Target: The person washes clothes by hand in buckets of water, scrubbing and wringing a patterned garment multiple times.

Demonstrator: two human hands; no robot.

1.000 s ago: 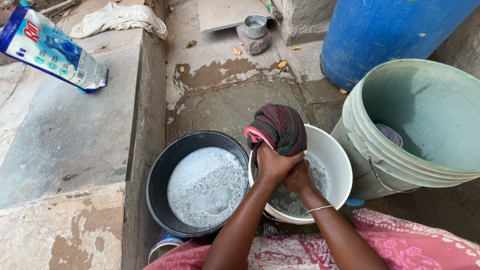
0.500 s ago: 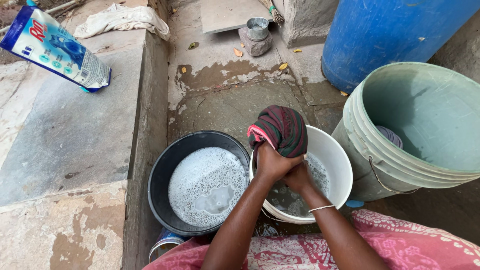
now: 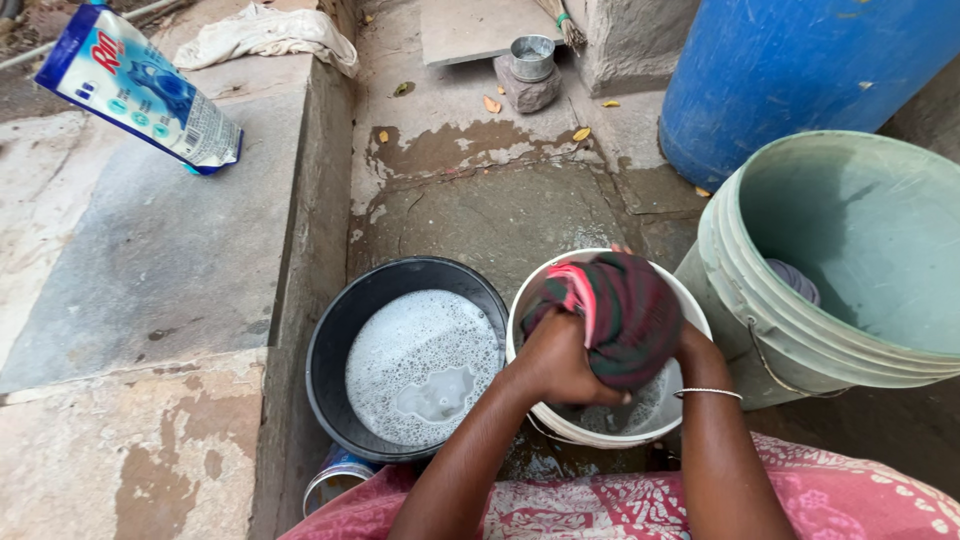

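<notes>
Most of the right hand (image 3: 690, 345) is hidden behind a bundled green-and-maroon striped cloth (image 3: 625, 315) with a pink edge; only its wrist, wearing a thin silver bangle (image 3: 708, 393), shows, so its fingers cannot be made out. The left hand (image 3: 560, 362) presses against the near left side of the cloth, fingers curled around the bundle and holding it. The cloth sits inside the mouth of a white bucket (image 3: 540, 290), filling most of the opening and covering the water beneath, apart from a sliver of suds at the near rim.

Just left of the white bucket, touching it, stands a black basin (image 3: 335, 340) of foamy water. Just right of the white bucket stands a larger pale green bucket (image 3: 730, 270), partly cut off by the frame, with a greyish cloth inside. Beyond the white bucket lies wet, open concrete floor (image 3: 480, 210). Farther left of the white bucket rises a stone ledge (image 3: 150, 270) carrying a blue detergent pouch (image 3: 140, 85). A blue barrel (image 3: 790, 70) stands beyond the green bucket.
</notes>
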